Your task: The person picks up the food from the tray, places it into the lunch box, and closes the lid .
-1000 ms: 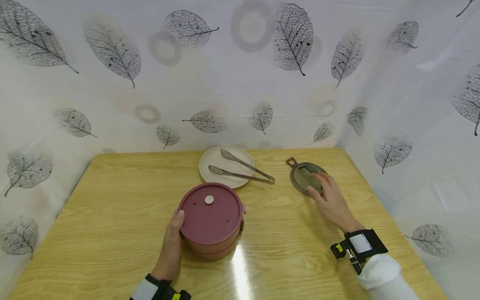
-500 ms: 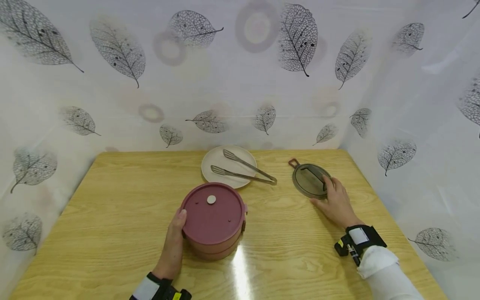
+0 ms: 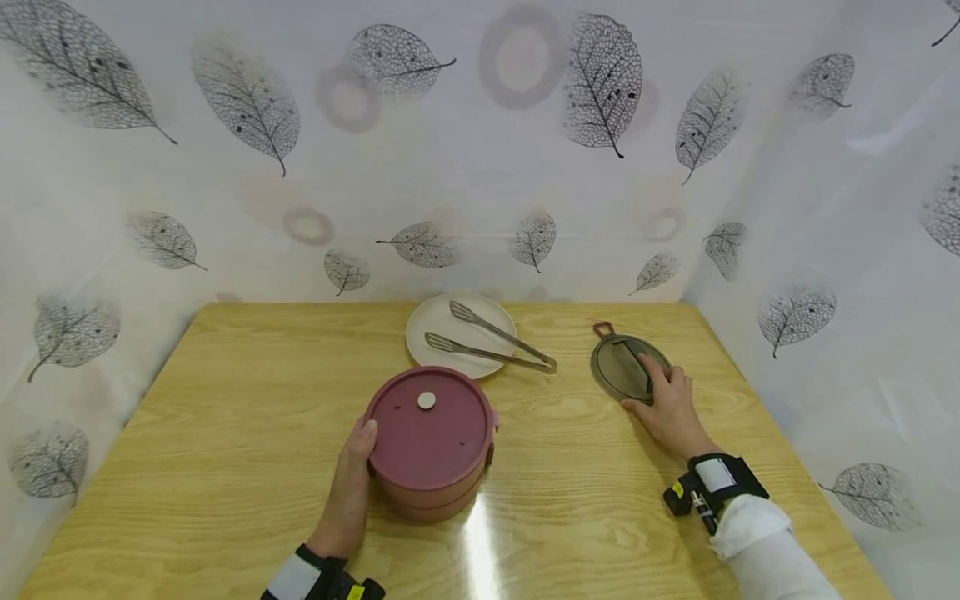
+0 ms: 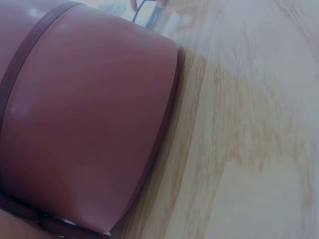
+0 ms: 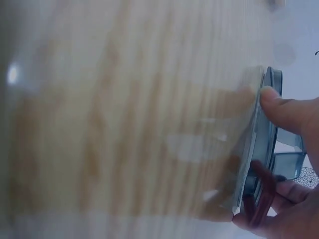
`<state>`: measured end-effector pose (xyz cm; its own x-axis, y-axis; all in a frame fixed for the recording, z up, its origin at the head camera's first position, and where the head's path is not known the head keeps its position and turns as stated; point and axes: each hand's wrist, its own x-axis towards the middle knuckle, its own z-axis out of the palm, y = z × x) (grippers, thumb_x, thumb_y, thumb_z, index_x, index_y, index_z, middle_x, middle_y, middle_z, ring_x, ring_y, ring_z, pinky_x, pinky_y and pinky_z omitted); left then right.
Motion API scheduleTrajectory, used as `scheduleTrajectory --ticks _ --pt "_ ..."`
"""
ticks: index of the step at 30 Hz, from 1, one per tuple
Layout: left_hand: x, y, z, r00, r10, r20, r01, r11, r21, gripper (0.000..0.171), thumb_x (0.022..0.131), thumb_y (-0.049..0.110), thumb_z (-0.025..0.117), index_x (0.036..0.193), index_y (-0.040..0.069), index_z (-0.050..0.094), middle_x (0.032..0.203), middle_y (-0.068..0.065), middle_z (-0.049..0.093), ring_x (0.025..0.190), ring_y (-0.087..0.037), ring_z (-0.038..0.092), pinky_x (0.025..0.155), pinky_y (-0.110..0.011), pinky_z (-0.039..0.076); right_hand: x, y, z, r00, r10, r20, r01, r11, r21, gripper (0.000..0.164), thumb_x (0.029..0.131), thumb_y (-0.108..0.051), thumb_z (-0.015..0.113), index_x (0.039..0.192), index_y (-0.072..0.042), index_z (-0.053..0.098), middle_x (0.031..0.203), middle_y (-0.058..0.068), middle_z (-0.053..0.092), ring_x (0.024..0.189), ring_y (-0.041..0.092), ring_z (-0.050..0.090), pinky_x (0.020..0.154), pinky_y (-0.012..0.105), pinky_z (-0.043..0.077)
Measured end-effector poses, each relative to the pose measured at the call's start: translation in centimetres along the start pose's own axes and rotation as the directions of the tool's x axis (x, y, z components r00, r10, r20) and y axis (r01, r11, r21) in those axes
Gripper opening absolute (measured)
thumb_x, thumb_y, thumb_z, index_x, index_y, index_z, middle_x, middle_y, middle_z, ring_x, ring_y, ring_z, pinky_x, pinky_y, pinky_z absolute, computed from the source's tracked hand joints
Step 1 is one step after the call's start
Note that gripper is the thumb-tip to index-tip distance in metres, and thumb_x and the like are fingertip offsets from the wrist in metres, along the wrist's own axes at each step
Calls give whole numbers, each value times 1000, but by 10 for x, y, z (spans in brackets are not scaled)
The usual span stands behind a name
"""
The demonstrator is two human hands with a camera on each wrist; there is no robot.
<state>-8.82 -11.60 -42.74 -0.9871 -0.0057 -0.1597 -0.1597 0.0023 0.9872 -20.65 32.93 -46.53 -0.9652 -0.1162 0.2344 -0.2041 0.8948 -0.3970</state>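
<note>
A round mauve-red lidded lunch box point(image 3: 427, 450) with a white button and side clips stands on the table. My left hand point(image 3: 348, 483) holds it at its left side, thumb at the lid's rim and the other fingers mostly hidden. Its smooth wall point(image 4: 89, 109) fills much of the left wrist view. Farther right lies a round, grey see-through lid point(image 3: 619, 371) with a dark bar handle and a red loop. My right hand point(image 3: 670, 410) grips this lid by its edge; in the right wrist view the thumb point(image 5: 271, 95) is on its rim, and fingers lie near the red loop point(image 5: 261, 191).
Behind the lunch box, a white plate point(image 3: 420, 321) bears metal tongs point(image 3: 491, 333), whose joined end reaches past the plate's right side. The wooden table point(image 3: 247, 417) meets a leaf-patterned curtain point(image 3: 465, 183) at the back and sides.
My right hand has moved from over the lid to its near right edge and taken hold. The lid has turned slightly, its red loop shifting right. My left hand stays on the lunch box.
</note>
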Motion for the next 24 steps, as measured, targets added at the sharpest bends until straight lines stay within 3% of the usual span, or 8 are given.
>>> scheduleTrajectory --ticks 12,19,24 --pt "3 -1 1 1000 7 -5 -7 1000 -17 73 96 55 21 152 9 14 156 -11 19 143 -23 13 116 -53 6 -7 -16 -12 999 8 -45 -5 998 61 79 81 -24 71 147 -3 32 108 30 36 94 37 29 69 46 31" --pt "2 0 0 1000 16 -26 -16 1000 -11 71 96 54 24 152 11 18 155 -9 23 141 -21 17 116 -52 8 -2 -39 -22 980 -132 -151 144 987 70 79 76 -18 75 144 -4 39 100 27 38 89 34 33 66 42 29" --pt "3 0 -2 998 24 -50 -25 1000 -7 65 96 52 32 148 13 27 149 -7 33 137 -19 27 115 -50 15 -2 -71 -34 968 -211 -138 226 969 104 81 75 -18 76 146 -6 37 103 25 40 86 28 35 63 37 29"
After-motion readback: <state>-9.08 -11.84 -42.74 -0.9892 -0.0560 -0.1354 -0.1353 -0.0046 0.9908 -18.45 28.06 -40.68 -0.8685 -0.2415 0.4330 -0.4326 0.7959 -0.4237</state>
